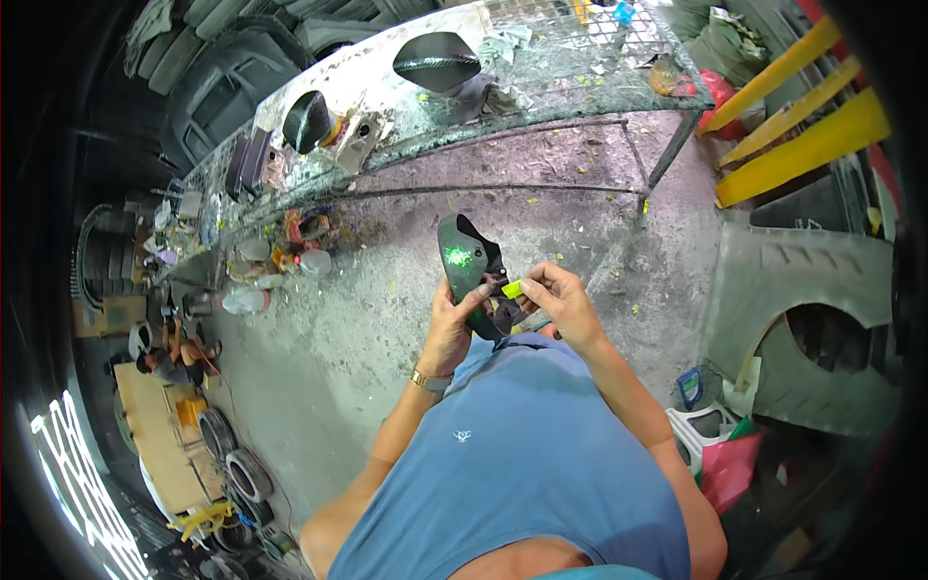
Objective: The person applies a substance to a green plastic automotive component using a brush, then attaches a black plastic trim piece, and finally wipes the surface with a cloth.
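My left hand (449,329) grips a curved, glossy dark shell (460,275), which looks like a car mirror cover, by its lower left side. The thumb lies over the near edge, and a green-white glare spot shows on the outer face. The shell's hollow side, with cutouts and small holes, is turned to the right. Between the thumb and fingers of my right hand (563,302) is a small piece of yellow-green tape (512,289), right beside the shell's inner edge. Whether the tape touches the shell I cannot tell.
A paint-spattered workbench (570,108) stands ahead, bearing a large black shell (437,64) and a smaller one (307,122). Plastic bottles (246,301) stand on the floor to the left. At right are a grey car fender (739,300), yellow bars (807,145) and a white stool (704,425). Another person (174,360) crouches far left.
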`<action>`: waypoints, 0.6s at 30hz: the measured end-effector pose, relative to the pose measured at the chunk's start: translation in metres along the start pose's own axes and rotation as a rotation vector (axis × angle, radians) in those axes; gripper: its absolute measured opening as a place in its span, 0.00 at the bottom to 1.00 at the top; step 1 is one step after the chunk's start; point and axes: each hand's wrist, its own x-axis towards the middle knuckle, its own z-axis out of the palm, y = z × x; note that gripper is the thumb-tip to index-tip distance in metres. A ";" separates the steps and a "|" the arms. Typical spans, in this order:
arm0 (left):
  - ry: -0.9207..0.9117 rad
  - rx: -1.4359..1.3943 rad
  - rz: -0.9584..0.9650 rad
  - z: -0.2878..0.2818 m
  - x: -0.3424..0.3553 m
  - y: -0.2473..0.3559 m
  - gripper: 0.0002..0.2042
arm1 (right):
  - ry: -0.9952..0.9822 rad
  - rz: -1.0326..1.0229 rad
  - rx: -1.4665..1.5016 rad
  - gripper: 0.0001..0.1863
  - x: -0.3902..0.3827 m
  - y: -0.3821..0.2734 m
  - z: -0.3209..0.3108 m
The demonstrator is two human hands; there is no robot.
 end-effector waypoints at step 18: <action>0.212 -0.103 0.038 -0.027 0.122 0.051 0.17 | -0.098 -0.428 -0.764 0.19 0.174 -0.037 0.001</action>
